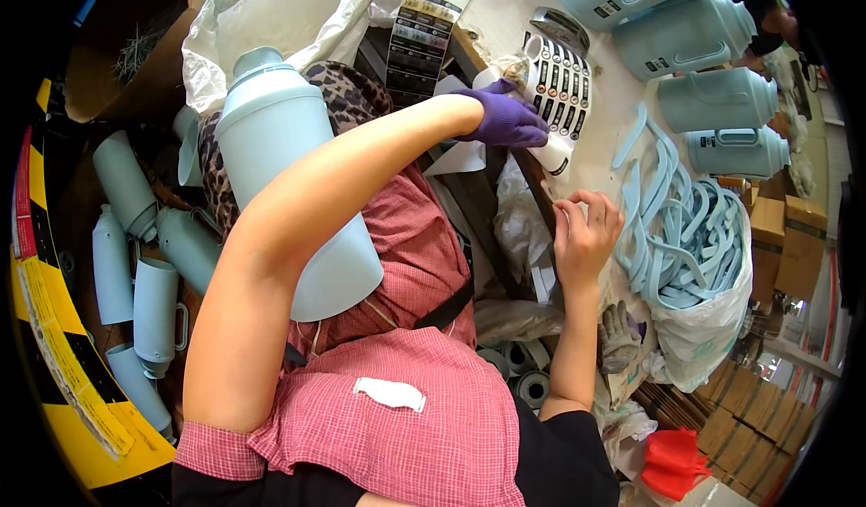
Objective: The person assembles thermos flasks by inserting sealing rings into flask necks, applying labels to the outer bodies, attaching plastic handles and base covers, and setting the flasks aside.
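A light blue thermos flask body (275, 128) leans across my lap, neck away from me, partly behind my left forearm. My left hand (507, 119), in a purple glove, reaches over it to the table edge. Its fingers are stretched out against a curled sheet of black-and-white labels (561, 87). My right hand (588, 227) is bare and raised beside the table edge, below that sheet. Its thumb and forefinger are pinched together; whatever may be between them is too small to make out. Another strip of dark labels (419, 33) hangs at the table's far left end.
Several blue flask jugs (686, 38) stand at the far right. A white bag of blue handles (695, 236) sits right of my hand. Loose flask bodies (113, 263) lie on the left by a yellow-black striped edge (68, 363). Grey gloves (620, 337) lie near my right forearm.
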Demonstrator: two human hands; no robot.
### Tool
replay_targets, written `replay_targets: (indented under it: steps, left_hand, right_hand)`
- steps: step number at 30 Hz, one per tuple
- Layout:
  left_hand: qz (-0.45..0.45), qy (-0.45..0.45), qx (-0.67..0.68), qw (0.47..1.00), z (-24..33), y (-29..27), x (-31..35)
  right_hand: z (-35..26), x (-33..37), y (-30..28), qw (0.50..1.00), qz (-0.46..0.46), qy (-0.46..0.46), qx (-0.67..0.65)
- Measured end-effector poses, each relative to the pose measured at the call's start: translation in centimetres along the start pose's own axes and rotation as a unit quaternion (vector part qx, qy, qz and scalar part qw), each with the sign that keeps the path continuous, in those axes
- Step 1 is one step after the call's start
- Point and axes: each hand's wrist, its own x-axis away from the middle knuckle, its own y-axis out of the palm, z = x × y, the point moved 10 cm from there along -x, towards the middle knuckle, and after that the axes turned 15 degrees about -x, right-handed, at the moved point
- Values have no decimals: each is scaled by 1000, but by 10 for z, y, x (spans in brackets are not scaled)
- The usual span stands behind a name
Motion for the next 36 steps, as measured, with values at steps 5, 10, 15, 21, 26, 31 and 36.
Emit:
replay_targets:
  steps: [5, 10, 15, 21, 26, 31, 36]
  left_hand:
    - [69, -73, 88, 991, 16, -36, 21]
    - [352, -138, 299, 876, 14, -136, 176]
    - [541, -454, 325, 629, 8, -103, 399]
    - [507, -441, 259, 694, 27, -68, 422]
    - [441, -562, 157, 682, 8, -80, 420]
    - [390, -599, -44, 698, 5, -99, 411]
    - [328, -596, -154, 716, 3, -97, 405]
  right_hand:
    - [-42, 2, -3, 963, -19, 64, -263]
    - [-71, -22, 38, 756, -46, 227, -612]
    - [-156, -84, 118, 537, -166, 212, -800]
    - [-217, -132, 172, 522, -233, 233, -787]
    - [-216, -147, 183, 586, -225, 234, -743]
    - [-210, -161, 198, 602, -223, 240, -729]
    - [-212, -172, 203, 632, -254, 215, -700]
